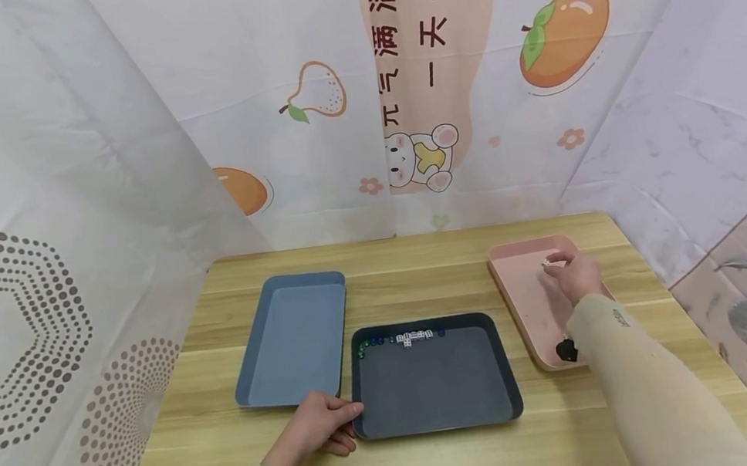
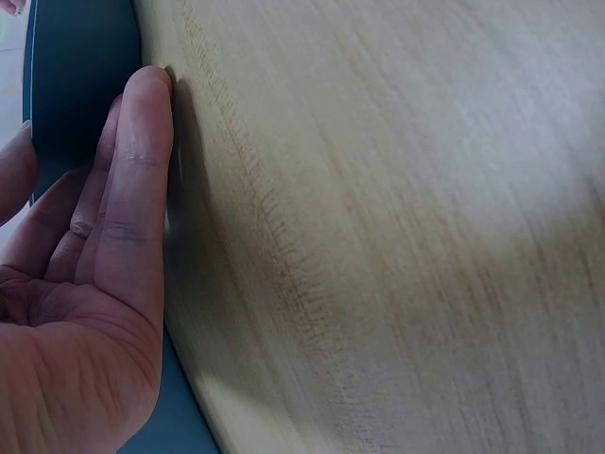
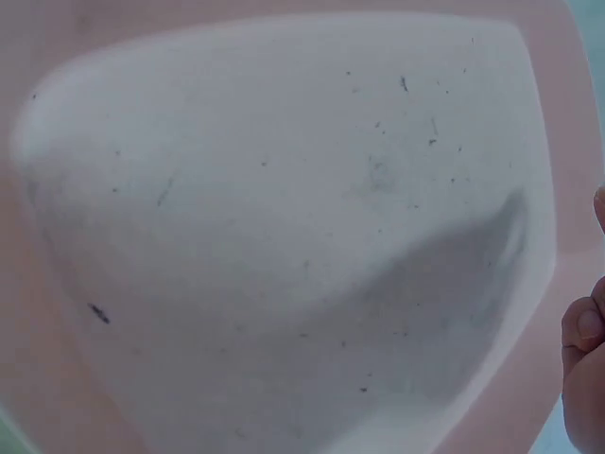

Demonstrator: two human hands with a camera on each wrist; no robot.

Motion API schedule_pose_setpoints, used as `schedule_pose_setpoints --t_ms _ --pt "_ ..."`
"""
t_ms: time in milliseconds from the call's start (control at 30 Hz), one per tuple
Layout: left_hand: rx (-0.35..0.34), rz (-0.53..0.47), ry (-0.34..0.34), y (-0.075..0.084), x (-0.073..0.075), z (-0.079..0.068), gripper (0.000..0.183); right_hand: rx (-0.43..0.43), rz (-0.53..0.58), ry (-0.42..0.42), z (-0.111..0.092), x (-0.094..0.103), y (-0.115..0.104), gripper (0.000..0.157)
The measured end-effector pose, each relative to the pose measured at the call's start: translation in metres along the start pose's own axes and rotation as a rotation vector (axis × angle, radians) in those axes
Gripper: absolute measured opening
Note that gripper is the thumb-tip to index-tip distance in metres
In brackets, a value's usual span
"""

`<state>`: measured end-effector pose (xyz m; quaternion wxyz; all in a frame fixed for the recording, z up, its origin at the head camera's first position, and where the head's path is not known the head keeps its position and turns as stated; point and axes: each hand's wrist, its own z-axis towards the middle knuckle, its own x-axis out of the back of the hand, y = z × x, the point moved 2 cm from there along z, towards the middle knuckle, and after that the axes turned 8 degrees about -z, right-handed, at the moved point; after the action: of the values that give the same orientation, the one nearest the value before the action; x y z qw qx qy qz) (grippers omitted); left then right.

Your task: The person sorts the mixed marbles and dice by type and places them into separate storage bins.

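A dark grey tray [image 1: 437,381] lies in the middle of the table. Along its far wall stand several small white dice [image 1: 414,335], with small blue and green pieces, seemingly dice too, beside them. My left hand [image 1: 323,424] holds the tray's left rim near the front corner, thumb over the edge and fingers along the outer wall; the left wrist view has this hand [image 2: 104,246] close up. Over the far part of the pink tray [image 1: 529,299], my right hand [image 1: 576,276] pinches a white die [image 1: 546,264]. Only part of that hand [image 3: 586,369] enters the right wrist view.
A blue tray [image 1: 308,326] lies at the left, close to the dark one. The pink tray's floor bears small dark specks. Behind the wooden table [image 1: 421,281] hangs a printed curtain [image 1: 307,31], and more cloth hangs at both sides.
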<state>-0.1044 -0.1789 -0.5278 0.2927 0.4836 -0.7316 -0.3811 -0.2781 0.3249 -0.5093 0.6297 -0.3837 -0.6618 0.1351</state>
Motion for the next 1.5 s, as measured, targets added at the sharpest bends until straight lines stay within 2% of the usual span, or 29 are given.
schedule_pose_setpoints --t_ms 533,733,967,1300,1500 --pt "0.0 -0.001 0.009 0.0 -0.001 -0.001 0.038 -0.041 0.026 -0.002 -0.001 -0.005 0.015 0.029" --pt "0.003 0.001 0.013 -0.001 -0.001 -0.001 0.039 -0.027 0.027 0.007 -0.001 -0.009 0.024 0.029" --pt "0.002 0.001 0.011 0.001 -0.001 -0.002 0.037 -0.065 0.041 -0.037 -0.001 -0.011 0.031 0.032" --pt "0.004 -0.003 0.011 0.0 -0.001 -0.002 0.037 -0.076 -0.014 -0.013 -0.002 -0.016 0.034 0.026" --pt "0.004 0.007 0.019 -0.001 -0.001 -0.002 0.037 -0.036 -0.051 0.014 -0.001 -0.017 0.035 0.023"
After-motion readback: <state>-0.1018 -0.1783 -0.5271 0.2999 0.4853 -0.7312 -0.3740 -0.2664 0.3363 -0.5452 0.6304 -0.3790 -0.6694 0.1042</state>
